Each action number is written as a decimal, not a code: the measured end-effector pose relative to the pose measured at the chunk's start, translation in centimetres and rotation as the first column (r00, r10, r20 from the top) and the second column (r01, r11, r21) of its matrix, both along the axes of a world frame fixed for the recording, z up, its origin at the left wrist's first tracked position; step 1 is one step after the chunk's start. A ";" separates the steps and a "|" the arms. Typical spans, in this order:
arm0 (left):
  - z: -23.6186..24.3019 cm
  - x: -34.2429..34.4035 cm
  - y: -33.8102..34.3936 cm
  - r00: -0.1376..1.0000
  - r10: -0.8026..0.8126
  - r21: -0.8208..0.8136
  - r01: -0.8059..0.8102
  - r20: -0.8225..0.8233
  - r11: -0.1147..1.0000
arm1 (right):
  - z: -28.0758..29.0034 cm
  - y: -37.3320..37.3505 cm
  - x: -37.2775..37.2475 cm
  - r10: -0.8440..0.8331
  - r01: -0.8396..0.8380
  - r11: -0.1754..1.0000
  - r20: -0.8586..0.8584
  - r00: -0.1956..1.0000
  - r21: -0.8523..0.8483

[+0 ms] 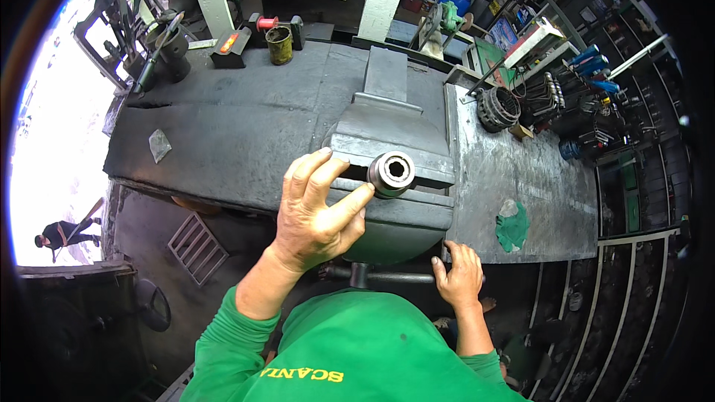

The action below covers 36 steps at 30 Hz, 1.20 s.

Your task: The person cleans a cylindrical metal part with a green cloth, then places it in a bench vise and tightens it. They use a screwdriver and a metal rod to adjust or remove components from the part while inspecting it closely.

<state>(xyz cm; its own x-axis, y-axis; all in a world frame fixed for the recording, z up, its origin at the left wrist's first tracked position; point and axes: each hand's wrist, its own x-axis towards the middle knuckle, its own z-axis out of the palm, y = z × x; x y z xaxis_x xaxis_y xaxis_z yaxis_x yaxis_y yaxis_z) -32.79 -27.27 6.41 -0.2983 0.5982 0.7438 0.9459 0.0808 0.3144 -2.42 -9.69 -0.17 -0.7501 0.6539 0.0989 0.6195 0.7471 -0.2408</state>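
A round steel sleeve with a toothed bore (397, 169) stands at the jaws of a large grey bench vise (387, 227). My left hand (316, 212) is beside it, fingers bent but apart, with a fingertip touching the sleeve’s lower left and other fingers over the jaws. Below, the vise’s bar handle (395, 278) runs sideways. My right hand (458, 279) rests at its right end with fingers apart, partly hiding it.
The dark bench (216, 149) carries a yellow can (279, 45) and tools. On the right plate lie a green cloth (512, 231), a metal ring (497, 110) and tool racks. A metal grate (197, 249) is below left; a person (63, 234) is outside left.
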 end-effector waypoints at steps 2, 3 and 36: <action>0.3 -1.0 -0.1 0.996 -0.042 -0.037 0.040 -0.073 0.999 | 0.0 0.1 0.0 0.015 -0.015 1.000 -0.034 0.999 0.010; 0.5 -1.4 -0.1 0.993 -0.069 -0.052 0.064 -0.091 0.997 | -0.1 0.1 0.0 0.011 -0.010 1.000 -0.044 0.999 0.024; -42.4 10.9 -35.7 0.329 0.733 -0.731 0.600 0.596 0.325 | -0.8 -0.2 0.9 0.005 0.012 0.996 -0.184 0.983 0.089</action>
